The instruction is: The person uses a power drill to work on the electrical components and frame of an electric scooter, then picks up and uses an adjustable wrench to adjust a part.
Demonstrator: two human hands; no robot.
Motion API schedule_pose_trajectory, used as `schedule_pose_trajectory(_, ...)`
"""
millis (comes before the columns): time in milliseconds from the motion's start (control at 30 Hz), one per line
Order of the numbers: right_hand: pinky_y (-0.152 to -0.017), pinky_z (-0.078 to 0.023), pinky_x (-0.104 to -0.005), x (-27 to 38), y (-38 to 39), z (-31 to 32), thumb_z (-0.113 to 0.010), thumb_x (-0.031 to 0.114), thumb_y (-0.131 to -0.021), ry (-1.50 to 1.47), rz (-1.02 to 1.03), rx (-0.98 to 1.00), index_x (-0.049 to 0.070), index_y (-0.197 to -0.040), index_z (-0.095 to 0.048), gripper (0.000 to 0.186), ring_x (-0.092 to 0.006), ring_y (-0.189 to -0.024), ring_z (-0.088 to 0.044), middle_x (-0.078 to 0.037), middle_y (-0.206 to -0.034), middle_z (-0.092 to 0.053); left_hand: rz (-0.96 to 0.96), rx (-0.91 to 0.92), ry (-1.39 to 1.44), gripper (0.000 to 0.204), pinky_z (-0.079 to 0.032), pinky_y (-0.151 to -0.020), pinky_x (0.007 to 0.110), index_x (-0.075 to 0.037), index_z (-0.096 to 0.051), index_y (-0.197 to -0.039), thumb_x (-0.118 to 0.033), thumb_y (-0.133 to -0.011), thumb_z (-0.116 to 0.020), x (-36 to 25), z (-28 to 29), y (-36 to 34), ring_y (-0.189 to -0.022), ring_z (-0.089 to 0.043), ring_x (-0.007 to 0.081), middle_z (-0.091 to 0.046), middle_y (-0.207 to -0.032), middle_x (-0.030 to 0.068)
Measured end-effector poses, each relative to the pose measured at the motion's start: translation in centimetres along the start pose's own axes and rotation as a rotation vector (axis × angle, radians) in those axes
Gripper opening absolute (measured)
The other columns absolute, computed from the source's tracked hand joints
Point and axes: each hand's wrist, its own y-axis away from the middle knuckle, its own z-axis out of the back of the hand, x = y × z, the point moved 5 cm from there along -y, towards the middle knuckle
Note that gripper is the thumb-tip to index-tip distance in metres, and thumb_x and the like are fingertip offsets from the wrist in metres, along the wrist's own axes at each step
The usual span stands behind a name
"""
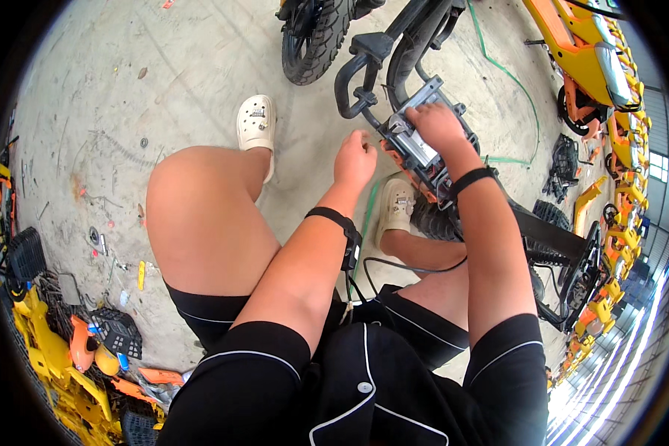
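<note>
In front of me stands a black motorbike frame (416, 44) with a silver metal box (421, 151) mounted in it. My right hand (440, 128) reaches over this box, fingers bent down onto its upper end. A small shiny metal piece (400, 125) shows beside those fingertips; its kind is unclear, and what the fingers grip is hidden. Left of the box, apart from it, I hold my left hand (355, 160) with its fingers curled together. Anything between those fingers is too small to make out. Orange parts and wires (432, 177) lie along the box's near side.
A knobbly black tyre (317, 44) stands at the top. A black swingarm (546, 230) extends toward the right. Yellow bikes (591, 56) line the right side. Yellow and orange body panels (48, 334) pile up at lower left. A green strap (509, 70) lies on the concrete floor.
</note>
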Motion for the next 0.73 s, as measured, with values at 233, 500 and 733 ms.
schedule_pose_trajectory(233,-0.075,-0.057,-0.0500,2.9,4.0,1.1,-0.059,0.031,-0.095,-0.311,-0.321,0.225,0.006,-0.103,-0.062,0.027,-0.0399,-0.087,-0.071,-0.020,-0.089,-0.073,-0.090,0.037,0.020,0.040,-0.054,-0.078,0.039,-0.014,-0.064,-0.124,-0.015,-0.085,-0.071,-1.6,-0.6,-1.2,-0.084,-0.064,0.0257,-0.061,-0.101,0.0070)
schedule_pose_trajectory(500,-0.074,-0.057,-0.0487,3.7,4.1,0.4,-0.060,0.037,-0.096,-0.317,-0.385,0.263,0.006,-0.104,-0.064,0.032,-0.0377,-0.085,-0.072,-0.019,-0.092,-0.073,-0.116,0.014,0.098,0.039,-0.054,-0.077,0.038,-0.015,-0.067,-0.124,-0.016,-0.086,-0.074,-2.4,-1.1,-1.1,-0.086,-0.066,0.0261,-0.065,-0.103,0.0078)
schedule_pose_trajectory(733,-0.097,-0.048,-0.0396,0.9,0.0,1.9,-0.056,0.018,-0.093,0.084,-0.168,0.165,0.015,-0.105,-0.071,0.019,-0.0279,-0.116,-0.065,-0.007,-0.108,-0.073,-0.091,0.093,0.153,0.042,-0.054,-0.080,0.039,-0.014,-0.067,-0.127,-0.018,-0.085,-0.075,-1.9,-1.0,-1.6,-0.091,-0.066,0.0262,-0.065,-0.103,0.0099)
